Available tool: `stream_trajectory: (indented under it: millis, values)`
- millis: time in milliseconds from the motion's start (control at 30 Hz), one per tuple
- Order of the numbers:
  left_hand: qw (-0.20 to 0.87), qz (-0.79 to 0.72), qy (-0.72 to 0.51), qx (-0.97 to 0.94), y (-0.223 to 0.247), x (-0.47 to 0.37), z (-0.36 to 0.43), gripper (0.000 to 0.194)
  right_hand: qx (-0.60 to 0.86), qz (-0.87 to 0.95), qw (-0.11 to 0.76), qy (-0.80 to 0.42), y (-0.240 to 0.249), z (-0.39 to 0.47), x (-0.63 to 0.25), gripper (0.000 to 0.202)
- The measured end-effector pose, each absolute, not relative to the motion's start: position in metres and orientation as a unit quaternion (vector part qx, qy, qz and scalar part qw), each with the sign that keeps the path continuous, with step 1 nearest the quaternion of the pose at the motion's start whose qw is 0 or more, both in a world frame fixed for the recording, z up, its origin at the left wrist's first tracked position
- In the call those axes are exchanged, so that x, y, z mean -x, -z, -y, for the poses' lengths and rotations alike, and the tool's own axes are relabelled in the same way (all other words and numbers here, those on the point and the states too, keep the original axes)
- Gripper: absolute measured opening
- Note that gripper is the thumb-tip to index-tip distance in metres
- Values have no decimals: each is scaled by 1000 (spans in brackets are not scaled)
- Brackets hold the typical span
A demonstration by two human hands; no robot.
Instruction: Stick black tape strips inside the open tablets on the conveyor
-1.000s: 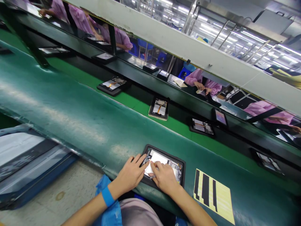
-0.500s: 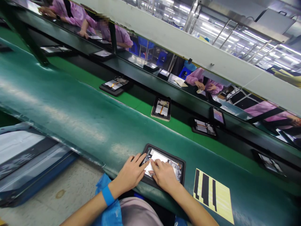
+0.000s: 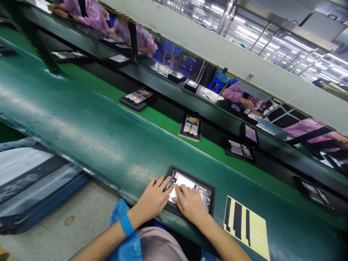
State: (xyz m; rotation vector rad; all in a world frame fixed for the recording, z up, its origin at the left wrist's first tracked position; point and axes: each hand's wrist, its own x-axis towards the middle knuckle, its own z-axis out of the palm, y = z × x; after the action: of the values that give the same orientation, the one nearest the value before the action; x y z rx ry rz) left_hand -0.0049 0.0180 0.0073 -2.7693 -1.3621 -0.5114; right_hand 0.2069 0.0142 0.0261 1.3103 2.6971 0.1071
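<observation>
An opened tablet [image 3: 202, 177] with its inside parts showing lies in a black frame on the green bench in front of me. My left hand [image 3: 153, 198] rests over its left edge, fingers stretched out and spread, the index fingertip near the right one. My right hand [image 3: 190, 203] is bent over the white middle of the tablet, its index fingertip pressed down and the other fingers curled. Whatever may be between its fingers is hidden. Right of the tablet lies a yellow backing sheet [image 3: 257, 228] bearing several black strips.
Beyond the bench edge runs a green conveyor belt [image 3: 168, 125] carrying several opened tablets, one of them a tablet [image 3: 190, 127] straight ahead. Co-workers in pink sleeves [image 3: 232, 92] sit across the line. A green post [image 3: 32, 40] rises at left; a white beam [image 3: 190, 47] crosses above.
My hands stay in nearly the same place on the tablet. The view has shifted slightly, and the tablets on the belt appear a little farther right. A co-worker's hands across the line have moved.
</observation>
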Motion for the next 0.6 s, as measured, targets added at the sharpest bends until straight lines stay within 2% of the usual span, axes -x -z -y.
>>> stream_trajectory:
  millis: [400,600]
  values:
    - [6,436,179,882,-2,6,-16,39,-402,-912,79,-12,-36,-20,-209,51]
    - [21,448,155,880,-1,3,-15,41,-395,-912,115,-11,-43,-21,-203,53]
